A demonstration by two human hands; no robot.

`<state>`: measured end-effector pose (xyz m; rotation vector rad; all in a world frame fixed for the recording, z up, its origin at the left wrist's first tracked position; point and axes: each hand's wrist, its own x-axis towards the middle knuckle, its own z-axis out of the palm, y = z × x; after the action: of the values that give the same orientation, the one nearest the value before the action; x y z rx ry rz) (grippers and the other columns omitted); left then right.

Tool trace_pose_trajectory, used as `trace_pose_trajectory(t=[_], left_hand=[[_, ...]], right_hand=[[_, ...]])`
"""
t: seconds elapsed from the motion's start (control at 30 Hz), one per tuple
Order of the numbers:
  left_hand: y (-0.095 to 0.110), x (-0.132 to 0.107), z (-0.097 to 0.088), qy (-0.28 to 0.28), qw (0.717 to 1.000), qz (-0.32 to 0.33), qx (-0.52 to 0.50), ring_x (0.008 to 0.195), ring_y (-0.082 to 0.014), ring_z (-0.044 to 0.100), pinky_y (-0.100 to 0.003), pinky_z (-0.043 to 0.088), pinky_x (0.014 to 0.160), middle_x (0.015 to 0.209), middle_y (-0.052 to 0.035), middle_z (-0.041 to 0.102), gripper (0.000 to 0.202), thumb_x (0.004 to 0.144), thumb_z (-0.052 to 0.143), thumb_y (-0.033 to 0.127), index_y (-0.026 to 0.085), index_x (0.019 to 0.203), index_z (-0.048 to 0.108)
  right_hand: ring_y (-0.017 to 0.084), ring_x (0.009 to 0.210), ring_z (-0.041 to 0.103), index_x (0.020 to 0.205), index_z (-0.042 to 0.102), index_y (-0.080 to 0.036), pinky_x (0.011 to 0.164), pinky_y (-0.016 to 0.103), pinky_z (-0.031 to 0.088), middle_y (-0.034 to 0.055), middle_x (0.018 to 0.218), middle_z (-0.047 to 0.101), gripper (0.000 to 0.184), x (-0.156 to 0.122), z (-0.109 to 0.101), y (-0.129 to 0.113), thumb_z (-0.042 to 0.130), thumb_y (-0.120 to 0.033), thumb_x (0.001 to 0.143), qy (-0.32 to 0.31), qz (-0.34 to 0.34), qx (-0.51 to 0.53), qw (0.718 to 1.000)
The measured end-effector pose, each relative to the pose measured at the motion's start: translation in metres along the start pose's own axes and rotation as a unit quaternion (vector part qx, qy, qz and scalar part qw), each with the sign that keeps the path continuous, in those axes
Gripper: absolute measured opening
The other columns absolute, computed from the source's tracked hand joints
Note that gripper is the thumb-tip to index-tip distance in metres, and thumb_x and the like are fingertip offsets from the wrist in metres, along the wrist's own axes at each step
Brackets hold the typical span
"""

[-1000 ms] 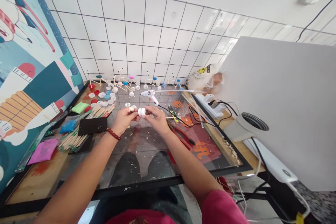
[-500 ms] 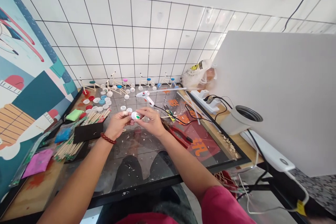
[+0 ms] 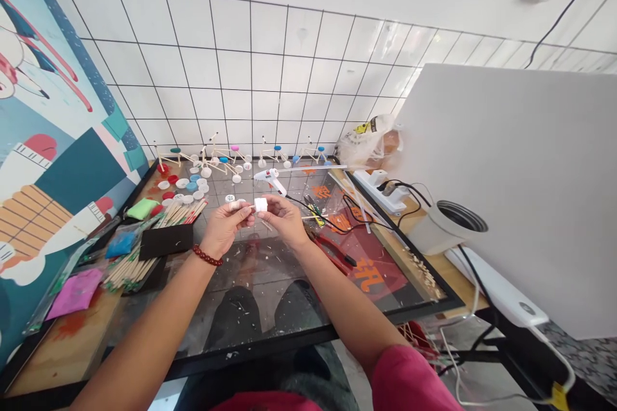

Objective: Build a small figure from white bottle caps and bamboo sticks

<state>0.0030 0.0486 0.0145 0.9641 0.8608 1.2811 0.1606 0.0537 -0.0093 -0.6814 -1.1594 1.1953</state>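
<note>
My right hand [image 3: 285, 221] pinches white bottle caps [image 3: 261, 205], apparently two set together, their ribbed sides toward me. Close on the left, my left hand [image 3: 226, 226] is closed, thumb against fingers, on what looks like a thin wooden stick whose tip points at the caps. A pale wrap covers part of a left finger, and a red bead bracelet circles that wrist. Just beyond the hands lies a white glue gun [image 3: 270, 180]. More loose caps [image 3: 191, 186] in white, red and blue are spread at the back left.
Small stick-and-cap models [image 3: 224, 160] line the back edge. Matchsticks [image 3: 126, 275] and a black card [image 3: 166, 241] lie left. Red-handled pliers [image 3: 335, 255] and the glue gun's cable are right of my hands. A power strip [image 3: 380, 191] and a white pot-like container [image 3: 446, 228] stand further right.
The caps have turned from showing a printed green-and-white top to showing their white sides. A thin stick now shows at the left fingertips. The camera view has shifted slightly.
</note>
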Motion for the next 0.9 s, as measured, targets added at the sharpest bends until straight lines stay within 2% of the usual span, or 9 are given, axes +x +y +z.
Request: trace_pose_trajectory(t=[0.17,0.3,0.43,0.63,0.83,0.9], left_hand=[[-0.004,0.001,-0.004,0.005,0.994,0.059,0.095,0.054,-0.0112,0.061,-0.025,0.055,0.058,0.060,0.0003,0.066,0.035,0.059,0.085,0.042,0.014,0.072,0.070],[-0.010,0.005,-0.012,-0.008,0.982,0.086,0.166,0.054,-0.0132,0.063,-0.026,0.056,0.058,0.059,-0.0004,0.066,0.033,0.068,0.079,0.046,0.015,0.073,0.068],[-0.013,0.006,-0.015,-0.023,0.982,0.070,0.176,0.053,-0.0135,0.063,-0.026,0.056,0.057,0.059,-0.0007,0.066,0.034,0.069,0.077,0.047,0.015,0.074,0.068],[-0.014,0.006,-0.017,-0.039,0.982,0.059,0.178,0.052,-0.0131,0.062,-0.026,0.055,0.055,0.058,-0.0008,0.065,0.033,0.070,0.076,0.047,0.015,0.074,0.068],[-0.015,0.006,-0.014,-0.032,0.979,0.072,0.189,0.051,-0.0134,0.062,-0.026,0.054,0.055,0.057,-0.0007,0.065,0.032,0.071,0.076,0.046,0.015,0.074,0.067],[-0.014,0.005,-0.011,-0.028,0.979,0.075,0.186,0.051,-0.0134,0.061,-0.026,0.053,0.054,0.057,-0.0003,0.064,0.033,0.071,0.075,0.047,0.016,0.074,0.066]], right_hand=[[0.016,0.079,0.066,0.096,0.069,-0.022,0.077,0.030,0.053,0.0005,0.087,0.072,0.049,-0.001,-0.001,0.003,0.090,-0.038,0.055,-0.011,0.011,-0.033,0.999],[0.014,0.075,0.064,0.096,0.068,-0.019,0.075,0.029,0.052,0.0005,0.084,0.070,0.044,-0.004,-0.003,0.007,0.088,-0.036,0.061,-0.030,-0.010,-0.088,0.996],[0.014,0.071,0.062,0.094,0.069,-0.018,0.072,0.028,0.050,0.0005,0.080,0.069,0.040,-0.005,-0.004,0.008,0.086,-0.037,0.063,-0.032,-0.023,-0.131,0.991],[0.015,0.073,0.063,0.094,0.070,-0.018,0.073,0.029,0.050,0.0017,0.081,0.070,0.042,-0.004,-0.005,0.007,0.086,-0.039,0.062,-0.046,-0.023,-0.141,0.989],[0.015,0.073,0.063,0.094,0.068,-0.017,0.073,0.030,0.051,0.0025,0.083,0.068,0.043,-0.004,-0.006,0.014,0.085,-0.042,0.063,-0.041,-0.030,-0.148,0.988],[0.014,0.075,0.063,0.100,0.067,-0.018,0.074,0.029,0.051,0.0025,0.086,0.067,0.046,-0.004,-0.007,0.016,0.085,-0.040,0.064,-0.043,-0.034,-0.146,0.988]])
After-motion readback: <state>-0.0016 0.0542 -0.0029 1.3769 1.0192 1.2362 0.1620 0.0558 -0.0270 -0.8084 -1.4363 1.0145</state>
